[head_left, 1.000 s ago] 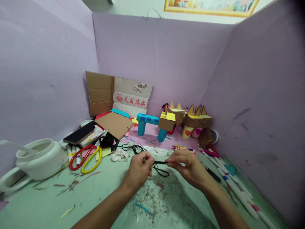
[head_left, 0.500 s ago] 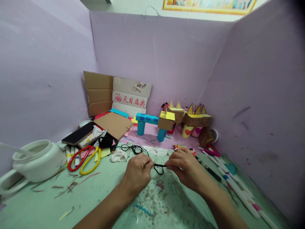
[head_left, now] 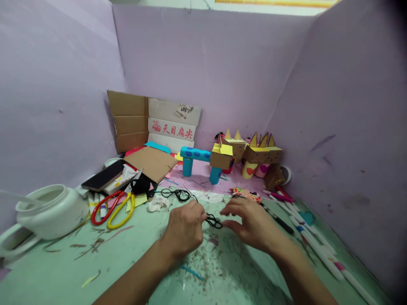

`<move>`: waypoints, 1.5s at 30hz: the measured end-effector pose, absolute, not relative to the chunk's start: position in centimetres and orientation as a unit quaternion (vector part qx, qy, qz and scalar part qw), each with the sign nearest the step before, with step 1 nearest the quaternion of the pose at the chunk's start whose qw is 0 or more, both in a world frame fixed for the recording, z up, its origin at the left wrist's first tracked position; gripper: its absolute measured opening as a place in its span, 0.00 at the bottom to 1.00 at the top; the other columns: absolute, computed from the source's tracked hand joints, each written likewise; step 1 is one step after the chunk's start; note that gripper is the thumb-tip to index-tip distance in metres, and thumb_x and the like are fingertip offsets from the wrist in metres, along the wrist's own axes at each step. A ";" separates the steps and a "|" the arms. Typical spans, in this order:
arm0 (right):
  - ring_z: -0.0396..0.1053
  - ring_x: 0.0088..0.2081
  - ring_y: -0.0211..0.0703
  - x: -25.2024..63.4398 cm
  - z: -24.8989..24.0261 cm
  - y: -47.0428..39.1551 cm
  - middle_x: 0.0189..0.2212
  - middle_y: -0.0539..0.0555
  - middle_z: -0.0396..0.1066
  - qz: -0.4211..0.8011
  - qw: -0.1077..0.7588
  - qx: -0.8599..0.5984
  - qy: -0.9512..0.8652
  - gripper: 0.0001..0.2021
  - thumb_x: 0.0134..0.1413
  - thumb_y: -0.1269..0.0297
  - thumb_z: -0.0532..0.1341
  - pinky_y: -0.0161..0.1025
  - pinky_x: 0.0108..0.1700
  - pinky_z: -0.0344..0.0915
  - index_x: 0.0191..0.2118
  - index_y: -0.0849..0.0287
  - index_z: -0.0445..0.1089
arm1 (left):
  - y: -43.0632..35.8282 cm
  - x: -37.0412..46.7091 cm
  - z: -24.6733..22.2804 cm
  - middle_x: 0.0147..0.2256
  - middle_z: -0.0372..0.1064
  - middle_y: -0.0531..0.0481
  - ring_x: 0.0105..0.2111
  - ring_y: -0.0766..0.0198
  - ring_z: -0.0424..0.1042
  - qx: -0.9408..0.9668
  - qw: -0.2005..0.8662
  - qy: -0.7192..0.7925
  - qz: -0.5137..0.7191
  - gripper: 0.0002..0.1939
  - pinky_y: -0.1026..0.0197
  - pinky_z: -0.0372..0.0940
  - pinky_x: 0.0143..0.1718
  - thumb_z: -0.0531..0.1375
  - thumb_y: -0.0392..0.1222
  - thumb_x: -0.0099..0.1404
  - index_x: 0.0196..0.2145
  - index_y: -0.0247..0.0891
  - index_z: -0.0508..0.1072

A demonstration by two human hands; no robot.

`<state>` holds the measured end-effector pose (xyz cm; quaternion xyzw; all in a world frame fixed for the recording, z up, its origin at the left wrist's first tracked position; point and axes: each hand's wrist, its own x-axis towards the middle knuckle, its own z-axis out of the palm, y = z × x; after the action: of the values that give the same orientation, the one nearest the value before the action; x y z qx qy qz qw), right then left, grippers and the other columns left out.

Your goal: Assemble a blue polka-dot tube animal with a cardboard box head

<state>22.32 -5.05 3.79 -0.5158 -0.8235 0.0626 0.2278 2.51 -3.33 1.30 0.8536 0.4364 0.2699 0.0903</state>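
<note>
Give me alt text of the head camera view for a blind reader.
A person's left hand holds looped, thin black cord over a pale green tabletop, the right hand open nearby. Behind stands a blue tube animal with a boxy cardboard head; red-and-yellow-handled scissors and a rounded white pot sit at left.

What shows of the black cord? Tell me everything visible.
The black cord is thin and string-like. The left hand pinches it; small loops jut toward the open right hand, contact there unclear. Beyond the left hand, it trails into a loose tangle on the green tabletop.
</note>
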 end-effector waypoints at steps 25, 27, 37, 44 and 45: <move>0.65 0.19 0.38 17.8 1.0 -5.3 0.16 0.50 0.67 0.302 0.396 -0.549 -0.671 0.09 0.48 0.66 0.55 0.32 0.21 0.57 0.22 0.59 0.69 | -2.5 2.7 1.6 0.19 0.55 0.55 0.23 0.66 0.57 0.736 0.377 0.436 0.356 0.16 0.64 0.51 0.26 0.49 0.44 0.61 0.17 0.38 0.58; 0.65 0.19 0.38 17.9 1.1 -5.1 0.15 0.49 0.65 0.356 0.425 -0.551 -0.623 0.09 0.46 0.64 0.57 0.32 0.20 0.56 0.20 0.59 0.68 | -2.4 2.7 1.7 0.21 0.61 0.53 0.26 0.65 0.61 0.725 0.398 0.422 0.372 0.14 0.64 0.54 0.28 0.50 0.42 0.60 0.20 0.37 0.65; 0.54 0.16 0.32 17.9 1.4 -4.5 0.12 0.45 0.57 0.451 0.493 -0.526 -0.527 0.12 0.38 0.58 0.63 0.32 0.20 0.49 0.17 0.61 0.67 | -2.3 3.1 2.2 0.11 0.52 0.60 0.12 0.74 0.48 0.581 0.561 0.420 0.413 0.13 0.67 0.43 0.15 0.60 0.48 0.48 0.17 0.36 0.66; 0.54 0.17 0.33 17.4 1.5 -4.7 0.12 0.46 0.59 0.467 0.480 -0.527 -0.524 0.10 0.34 0.59 0.65 0.33 0.21 0.49 0.18 0.61 0.70 | -2.3 2.9 1.9 0.12 0.58 0.59 0.11 0.77 0.50 0.474 0.675 0.400 0.399 0.18 0.70 0.40 0.11 0.67 0.51 0.40 0.19 0.34 0.65; 0.53 0.16 0.32 17.3 1.5 -4.7 0.12 0.46 0.59 0.476 0.479 -0.528 -0.516 0.10 0.34 0.59 0.65 0.33 0.21 0.48 0.18 0.61 0.70 | -2.3 2.8 1.8 0.13 0.59 0.58 0.11 0.77 0.51 0.466 0.687 0.392 0.396 0.19 0.70 0.40 0.11 0.67 0.50 0.39 0.19 0.34 0.65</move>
<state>17.30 -4.69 1.52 -0.5277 -0.5160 0.4756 0.4786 2.82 -2.26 1.76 0.4661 0.3923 0.3959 0.6871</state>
